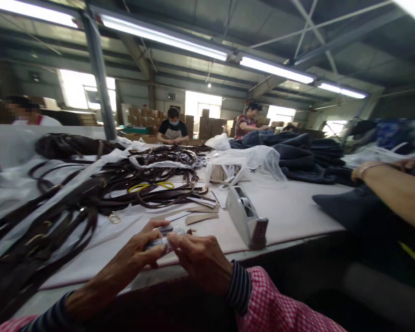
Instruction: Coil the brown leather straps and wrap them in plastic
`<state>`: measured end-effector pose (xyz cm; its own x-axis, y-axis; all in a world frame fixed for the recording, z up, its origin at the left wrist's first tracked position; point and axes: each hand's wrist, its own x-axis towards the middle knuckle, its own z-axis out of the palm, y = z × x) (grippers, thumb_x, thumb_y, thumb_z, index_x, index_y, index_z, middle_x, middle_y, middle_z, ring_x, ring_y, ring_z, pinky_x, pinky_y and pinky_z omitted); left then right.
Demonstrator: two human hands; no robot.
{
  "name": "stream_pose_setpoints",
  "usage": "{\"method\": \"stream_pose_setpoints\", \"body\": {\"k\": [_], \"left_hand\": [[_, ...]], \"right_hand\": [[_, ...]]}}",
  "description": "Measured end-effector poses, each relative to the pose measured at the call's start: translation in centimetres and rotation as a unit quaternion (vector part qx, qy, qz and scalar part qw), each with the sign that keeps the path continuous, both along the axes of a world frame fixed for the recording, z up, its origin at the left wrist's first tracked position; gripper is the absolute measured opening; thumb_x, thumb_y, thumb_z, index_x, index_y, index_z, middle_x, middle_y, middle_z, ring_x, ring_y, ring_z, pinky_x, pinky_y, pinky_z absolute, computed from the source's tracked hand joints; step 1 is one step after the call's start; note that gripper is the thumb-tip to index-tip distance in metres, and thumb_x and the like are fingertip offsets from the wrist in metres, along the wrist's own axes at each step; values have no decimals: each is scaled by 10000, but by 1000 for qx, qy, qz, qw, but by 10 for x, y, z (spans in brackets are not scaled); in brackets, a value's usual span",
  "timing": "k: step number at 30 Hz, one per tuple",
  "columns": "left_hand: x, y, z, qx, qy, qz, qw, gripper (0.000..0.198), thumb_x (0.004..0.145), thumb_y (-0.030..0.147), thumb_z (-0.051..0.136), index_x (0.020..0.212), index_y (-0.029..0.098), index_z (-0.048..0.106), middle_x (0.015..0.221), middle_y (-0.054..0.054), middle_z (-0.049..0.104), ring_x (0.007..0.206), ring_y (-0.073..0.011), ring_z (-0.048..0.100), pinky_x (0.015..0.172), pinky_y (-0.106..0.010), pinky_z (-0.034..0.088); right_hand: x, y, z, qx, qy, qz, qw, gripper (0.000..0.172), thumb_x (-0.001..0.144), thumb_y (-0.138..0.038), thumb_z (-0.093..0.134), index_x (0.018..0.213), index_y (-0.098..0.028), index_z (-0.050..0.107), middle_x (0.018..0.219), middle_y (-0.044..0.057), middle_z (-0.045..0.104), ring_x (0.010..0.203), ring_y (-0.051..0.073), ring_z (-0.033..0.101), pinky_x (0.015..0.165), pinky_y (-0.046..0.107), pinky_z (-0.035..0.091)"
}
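A small grey-and-white wrapped bundle [162, 240] is held between my two hands at the front edge of the table; what lies inside the wrapping cannot be made out. My left hand [134, 253] grips its left side, fingers curled round it. From the right, my right hand [204, 258] pinches the white wrapping with its fingertips. A grey tape dispenser [240, 214] stands just beyond my right hand. Flat beige strips [202, 217] lie on the table behind the bundle. Dark brown straps [162, 197] with metal fittings spread to the left, with yellow loops [165, 185] among them.
Clear plastic film [263, 161] partly covers a pale bundle behind the dispenser. Dark blue fabric [297, 154] is heaped at the back right. Another person's arm [397, 193] reaches in from the right over dark cloth. People [173, 129] work across the pale table [290, 216].
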<state>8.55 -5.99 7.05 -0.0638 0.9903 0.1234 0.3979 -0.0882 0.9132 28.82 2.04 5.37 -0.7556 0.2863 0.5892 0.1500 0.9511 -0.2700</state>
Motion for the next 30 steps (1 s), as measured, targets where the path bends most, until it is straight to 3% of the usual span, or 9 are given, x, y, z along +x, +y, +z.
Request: {"method": "stream_pose_setpoints", "body": {"k": [4, 8, 12, 15, 22, 25, 30], "left_hand": [[-5, 8, -12, 79, 93, 39, 992, 481, 863, 668, 619, 745, 211, 708, 1475, -101, 527, 1133, -348, 622, 702, -350, 628], [-9, 13, -10, 166, 180, 87, 966, 479, 867, 705, 601, 818, 243, 720, 1479, -84, 545, 1258, -371, 575, 991, -458, 559], [-5, 15, -4, 212, 223, 110, 945, 418, 914, 649, 566, 900, 261, 722, 1503, -63, 513, 1325, -364, 537, 1103, -495, 466], [2, 17, -3, 247, 250, 123, 928, 335, 926, 577, 584, 932, 270, 718, 1504, -52, 503, 1337, -363, 510, 1101, -503, 461], [12, 17, -3, 266, 278, 88, 919, 238, 935, 478, 615, 948, 260, 707, 1511, -77, 482, 1350, -377, 457, 1088, -562, 437], [13, 18, -2, 258, 275, 79, 923, 233, 935, 470, 608, 952, 263, 713, 1502, -78, 488, 1338, -386, 462, 1069, -577, 443], [13, 22, -5, 243, 268, 94, 927, 241, 939, 475, 592, 949, 266, 712, 1515, -65, 470, 1342, -379, 466, 1066, -578, 444]], "right_hand": [[49, 12, 25, -72, 84, -70, 991, 319, 1019, -288, 570, 1316, -206, 653, 920, 33, 735, 736, 152, 647, 720, 245, 504], [125, 54, 56, -167, 169, -239, 941, 239, 977, -369, 600, 973, -198, 767, 925, 55, 683, 851, 185, 605, 758, 280, 482], [168, 88, 57, -299, 126, -289, 901, 326, 828, -461, 702, 697, -166, 746, 793, 48, 626, 766, 191, 562, 615, 276, 456], [171, 94, 44, -379, 114, -280, 875, 374, 786, -511, 701, 689, -152, 748, 737, 38, 623, 707, 176, 552, 520, 246, 409], [153, 92, 29, -479, 223, -308, 791, 277, 667, -426, 737, 706, -152, 729, 738, 45, 657, 689, 155, 541, 536, 228, 378], [148, 90, 26, -475, 285, -309, 774, 266, 627, -413, 763, 662, -159, 695, 700, 34, 636, 629, 139, 503, 529, 240, 358], [150, 65, 15, -412, 376, -294, 776, 318, 641, -449, 822, 673, -176, 661, 735, -4, 599, 564, 94, 357, 505, 257, 285]]}}
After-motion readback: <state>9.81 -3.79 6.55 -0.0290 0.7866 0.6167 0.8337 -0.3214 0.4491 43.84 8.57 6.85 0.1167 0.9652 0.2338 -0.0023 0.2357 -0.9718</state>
